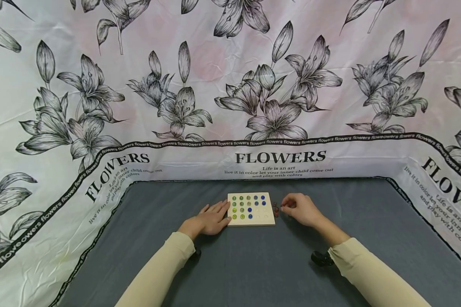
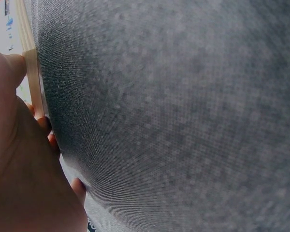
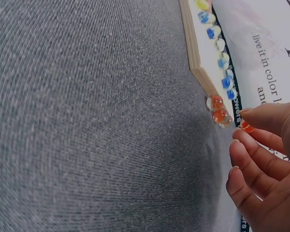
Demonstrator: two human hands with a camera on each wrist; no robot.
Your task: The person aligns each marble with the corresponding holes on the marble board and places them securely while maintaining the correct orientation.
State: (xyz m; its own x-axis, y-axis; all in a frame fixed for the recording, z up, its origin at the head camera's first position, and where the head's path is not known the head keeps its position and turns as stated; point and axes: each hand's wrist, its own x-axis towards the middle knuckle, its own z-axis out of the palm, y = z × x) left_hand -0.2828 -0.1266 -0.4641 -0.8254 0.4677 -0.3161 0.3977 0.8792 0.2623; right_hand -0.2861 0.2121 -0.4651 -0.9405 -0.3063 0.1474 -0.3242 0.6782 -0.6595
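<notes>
A pale wooden board [image 1: 249, 223] lies on the grey cloth, bearing rows of glass marbles. Green and yellowish marbles [image 1: 242, 204] sit on its left side, blue marbles [image 1: 249, 209] toward the middle and upper right. Pale hollows show at its lower right. My left hand [image 1: 212, 218] rests at the board's left edge, fingers extended and touching it. Beyond the right edge, my right hand [image 1: 301, 209] pinches an orange-red marble [image 3: 247, 126] between thumb and index finger. Several more orange-red marbles [image 3: 219, 115] lie on the cloth between that hand and the board.
Grey cloth [image 1: 230, 264] covers the table around the board. Behind it rises a white and pink curtain [image 1: 199, 162] printed with black lilies and lettering. Dark devices [image 1: 322, 258] sit at both wrists.
</notes>
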